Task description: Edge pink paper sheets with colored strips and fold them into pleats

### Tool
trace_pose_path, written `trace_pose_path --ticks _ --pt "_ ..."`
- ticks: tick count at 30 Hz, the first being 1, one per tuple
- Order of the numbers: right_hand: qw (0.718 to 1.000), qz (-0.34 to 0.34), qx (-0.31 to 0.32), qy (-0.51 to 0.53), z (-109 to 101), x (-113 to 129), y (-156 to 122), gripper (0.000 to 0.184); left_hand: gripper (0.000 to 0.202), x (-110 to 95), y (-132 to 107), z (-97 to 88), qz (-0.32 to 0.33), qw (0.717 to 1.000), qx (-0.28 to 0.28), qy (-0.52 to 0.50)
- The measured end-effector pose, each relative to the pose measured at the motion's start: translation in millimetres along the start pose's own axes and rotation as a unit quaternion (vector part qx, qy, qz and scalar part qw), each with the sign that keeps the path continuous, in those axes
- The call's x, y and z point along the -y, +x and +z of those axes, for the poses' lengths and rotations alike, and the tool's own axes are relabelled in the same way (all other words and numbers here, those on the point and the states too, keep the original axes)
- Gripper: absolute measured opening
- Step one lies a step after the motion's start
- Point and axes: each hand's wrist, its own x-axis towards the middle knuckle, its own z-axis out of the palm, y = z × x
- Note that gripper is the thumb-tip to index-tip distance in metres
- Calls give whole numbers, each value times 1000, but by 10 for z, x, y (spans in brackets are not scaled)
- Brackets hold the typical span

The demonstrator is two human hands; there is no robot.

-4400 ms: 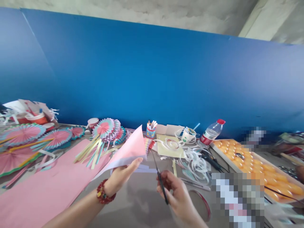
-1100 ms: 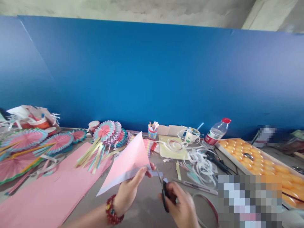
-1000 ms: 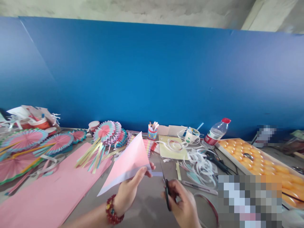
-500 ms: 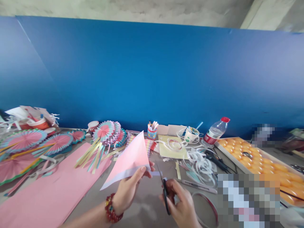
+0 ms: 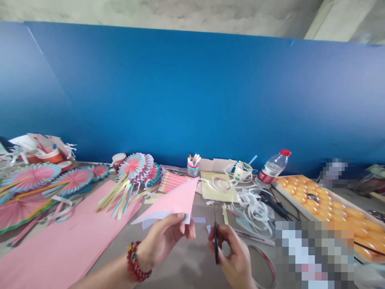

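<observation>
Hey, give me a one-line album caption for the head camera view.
Left hand holding pink paper, right hand holding black-handled scissors, pleated paper fans on the table.

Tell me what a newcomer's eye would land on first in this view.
Probably the blue wall stretching across the view. Below it, near the centre, the left hand holds a pink sheet and the right hand scissors. Pleated paper fans at far left and a bumpy orange panel at right also stand out.

No lettering is legible, even the bottle label point(image 5: 266, 175)
</observation>
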Motion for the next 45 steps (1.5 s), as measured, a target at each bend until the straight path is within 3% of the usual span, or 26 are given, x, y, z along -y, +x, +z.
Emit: trace_pose_path --ticks 5,8,15,21,28,33,37,39,41,45 --pt "997 25 -46 59 -27 -62 26 33 43 -98 -29 -15 -138 985 36 -98" --pt "992 34 -52 108 -48 -42 59 36 49 -145 -42 8 -175 969 27 -173" --pt "995 75 1 71 -49 -29 156 15 56 -234 -74 78 -152 962 38 -221" --pt "994 104 19 -14 -54 -244 202 20 54 -253 -100 91 -149 943 66 -291" --pt "983 164 82 -5 2 -351 180 28 50 -259 -146 137 -133 932 47 -335" --pt "979 144 101 -103 -67 -417 231 31 47 -330 -169 130 -90 962 55 -253" --pt "960 164 99 -205 -165 -529 292 29 54 -392 -241 135 5 997 73 -36" --pt "948 183 109 -235 -191 -577 312 26 55 -317 -281 160 9 993 75 88" --pt "941 187 117 -256 -204 -609 321 24 55 -124 -311 180 -21 987 60 147" --pt "939 164 132 -274 -211 -641 310 22 53 486 -361 104 -101 991 -67 57"
